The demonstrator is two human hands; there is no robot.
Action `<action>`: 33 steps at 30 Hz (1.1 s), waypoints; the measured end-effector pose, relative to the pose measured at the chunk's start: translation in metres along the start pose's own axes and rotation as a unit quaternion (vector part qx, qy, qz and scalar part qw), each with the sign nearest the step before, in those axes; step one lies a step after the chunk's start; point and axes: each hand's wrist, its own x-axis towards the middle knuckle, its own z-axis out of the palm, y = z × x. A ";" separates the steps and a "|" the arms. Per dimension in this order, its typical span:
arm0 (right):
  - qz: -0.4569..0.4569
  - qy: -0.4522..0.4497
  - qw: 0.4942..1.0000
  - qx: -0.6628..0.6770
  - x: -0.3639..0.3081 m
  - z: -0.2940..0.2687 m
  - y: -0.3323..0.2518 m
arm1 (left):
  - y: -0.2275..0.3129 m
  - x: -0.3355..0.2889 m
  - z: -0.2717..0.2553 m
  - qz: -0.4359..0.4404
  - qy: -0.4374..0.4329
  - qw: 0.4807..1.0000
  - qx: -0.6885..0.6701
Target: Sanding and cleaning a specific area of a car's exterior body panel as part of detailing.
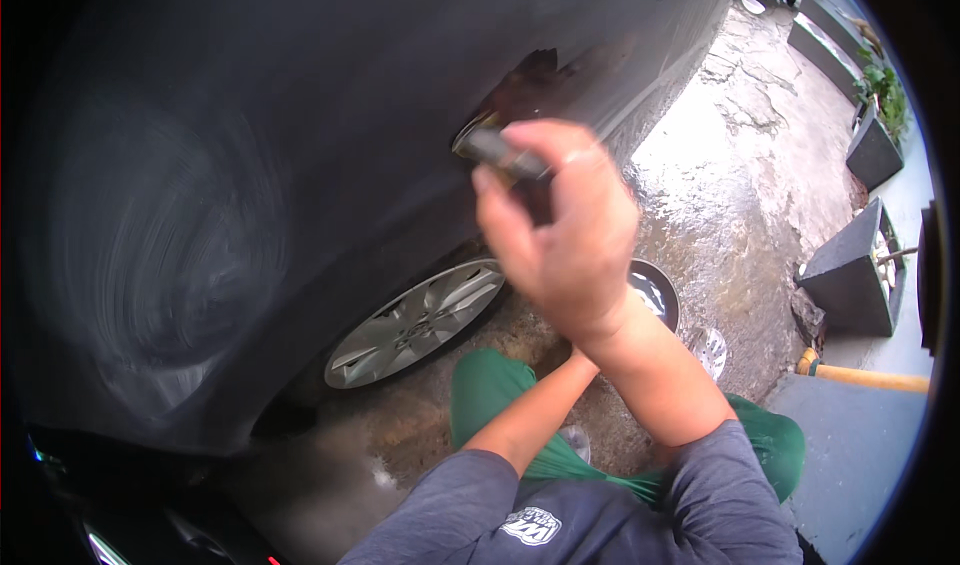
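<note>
My right hand (570, 220) is raised to the car's dark panel (360, 125), blurred by motion. Its thumb and fingers close on a small grey block (492, 149) with a yellowish edge, which looks like a sanding block. The block is at or very near a glossy, wet brownish patch (535, 85) on the panel. Swirling whitish streaks (190, 235) mark the dull surface farther left. My left forearm (545, 405) passes under the right one, and my left hand is hidden behind the right wrist.
Below the panel is a silver wheel (418, 327). A dark-rimmed round basin (668, 290) stands on the wet concrete floor (735, 175), partly behind my right forearm. Grey planters (850, 280) line the right side, near a yellow pipe (870, 378). My knees in green trousers (485, 395) are bent.
</note>
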 end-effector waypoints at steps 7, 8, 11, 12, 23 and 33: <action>0.036 0.058 0.997 -0.029 0.008 0.003 0.014 | -0.003 -0.002 -0.002 0.007 -0.021 1.000 0.010; -0.011 0.010 1.000 0.013 0.001 0.002 0.004 | 0.001 0.009 0.002 0.007 -0.022 1.000 0.014; 0.004 0.017 0.999 -0.036 0.012 -0.011 0.027 | -0.005 -0.002 -0.002 0.018 -0.037 0.999 0.011; 0.127 0.020 0.990 -0.051 0.016 -0.015 0.029 | -0.009 -0.003 -0.007 0.020 -0.041 0.999 0.013; 0.048 0.034 0.997 -0.054 0.014 -0.005 0.016 | 0.001 0.014 0.000 0.044 -0.064 0.996 0.044; 0.043 -0.014 0.999 0.008 0.007 -0.001 0.000 | 0.005 0.015 0.001 0.033 -0.072 0.995 0.058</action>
